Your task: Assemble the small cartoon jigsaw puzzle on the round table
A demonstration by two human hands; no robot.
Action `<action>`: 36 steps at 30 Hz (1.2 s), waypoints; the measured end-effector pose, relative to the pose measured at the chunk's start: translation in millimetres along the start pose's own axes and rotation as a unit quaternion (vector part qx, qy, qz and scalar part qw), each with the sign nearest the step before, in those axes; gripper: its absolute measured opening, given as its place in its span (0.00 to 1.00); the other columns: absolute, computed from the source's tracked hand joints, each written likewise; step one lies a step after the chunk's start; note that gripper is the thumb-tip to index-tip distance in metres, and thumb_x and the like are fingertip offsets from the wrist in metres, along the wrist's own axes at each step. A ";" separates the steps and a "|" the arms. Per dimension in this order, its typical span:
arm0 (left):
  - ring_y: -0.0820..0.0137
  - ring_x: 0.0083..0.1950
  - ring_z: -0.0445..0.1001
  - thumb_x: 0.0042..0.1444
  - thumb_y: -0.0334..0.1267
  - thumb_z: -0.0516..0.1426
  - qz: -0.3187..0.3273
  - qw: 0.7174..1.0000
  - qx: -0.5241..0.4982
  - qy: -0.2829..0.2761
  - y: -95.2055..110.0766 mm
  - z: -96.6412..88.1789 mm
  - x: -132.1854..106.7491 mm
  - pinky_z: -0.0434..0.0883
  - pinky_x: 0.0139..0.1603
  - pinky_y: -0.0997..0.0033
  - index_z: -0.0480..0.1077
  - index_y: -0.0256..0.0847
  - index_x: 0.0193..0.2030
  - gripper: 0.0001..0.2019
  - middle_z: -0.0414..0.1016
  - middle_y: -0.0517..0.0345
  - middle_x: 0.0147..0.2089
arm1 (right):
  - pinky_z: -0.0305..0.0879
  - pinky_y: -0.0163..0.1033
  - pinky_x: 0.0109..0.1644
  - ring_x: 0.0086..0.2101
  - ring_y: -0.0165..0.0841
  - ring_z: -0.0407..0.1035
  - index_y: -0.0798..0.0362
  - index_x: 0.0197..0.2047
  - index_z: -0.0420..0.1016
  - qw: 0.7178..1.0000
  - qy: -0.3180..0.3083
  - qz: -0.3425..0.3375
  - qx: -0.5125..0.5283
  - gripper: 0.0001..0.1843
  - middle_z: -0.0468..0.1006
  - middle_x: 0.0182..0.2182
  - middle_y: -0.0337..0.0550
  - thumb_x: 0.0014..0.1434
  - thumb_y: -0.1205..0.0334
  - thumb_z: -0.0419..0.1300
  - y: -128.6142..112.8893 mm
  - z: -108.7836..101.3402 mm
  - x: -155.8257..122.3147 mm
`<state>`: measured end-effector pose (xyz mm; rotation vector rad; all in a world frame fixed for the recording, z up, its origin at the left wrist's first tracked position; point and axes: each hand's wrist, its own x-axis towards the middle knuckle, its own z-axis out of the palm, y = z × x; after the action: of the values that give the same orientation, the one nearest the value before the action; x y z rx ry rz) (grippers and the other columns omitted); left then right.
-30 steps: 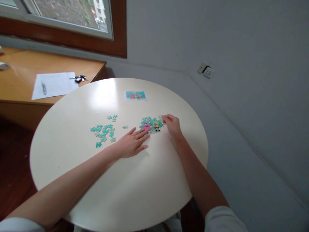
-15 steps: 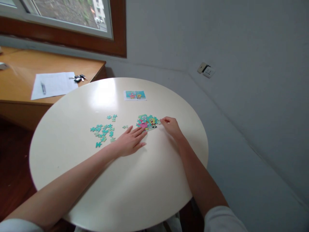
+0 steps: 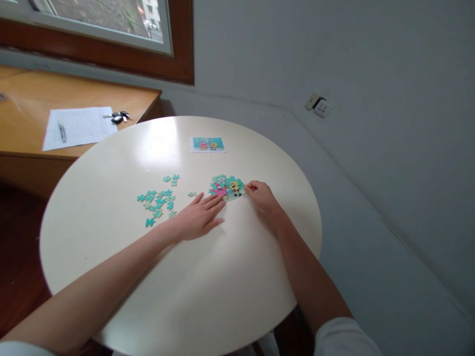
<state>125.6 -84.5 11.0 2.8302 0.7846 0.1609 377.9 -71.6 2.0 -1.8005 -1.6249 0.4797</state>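
On the round white table (image 3: 200,296) lies a partly joined jigsaw puzzle (image 3: 227,187) with pink and yellow cartoon figures on teal. My left hand (image 3: 202,216) is flat, fingers stretched, the fingertips resting on the puzzle's lower left side. At the puzzle's right edge, my right hand (image 3: 261,195) pinches a small pale green puzzle piece, mostly hidden by the fingers; it seems to touch the joined part. One loose piece (image 3: 192,194) sits just left of the puzzle. Farther left is a group of several loose teal pieces (image 3: 159,201), with a few more (image 3: 171,179) above it.
Behind the puzzle lies a reference picture card (image 3: 208,144) with the same figures. A wooden desk (image 3: 22,113) at the left holds a paper sheet (image 3: 77,129), a pen (image 3: 62,132) and keys (image 3: 118,116). A wall socket (image 3: 322,108) is on the right.
My right hand has brought its piece slightly left, up against the puzzle's right edge. My left hand stays flat on the puzzle. The view has shifted a little.
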 end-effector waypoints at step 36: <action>0.59 0.71 0.48 0.66 0.52 0.35 -0.010 1.000 0.003 -0.026 0.1 -3.8 -0.4 0.43 0.69 0.48 0.53 0.37 0.68 0.31 0.47 0.45 0.72 | 0.56 0.36 0.35 0.28 0.30 0.65 0.52 0.23 0.73 0.993 0.008 0.061 -0.097 0.09 0.76 0.26 0.39 0.52 0.58 0.60 -20.1 -3.8 -7.4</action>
<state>124.7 -84.2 14.7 2.8188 0.8026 0.0830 364.5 -79.3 17.2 -2.0506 -1.6018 0.3705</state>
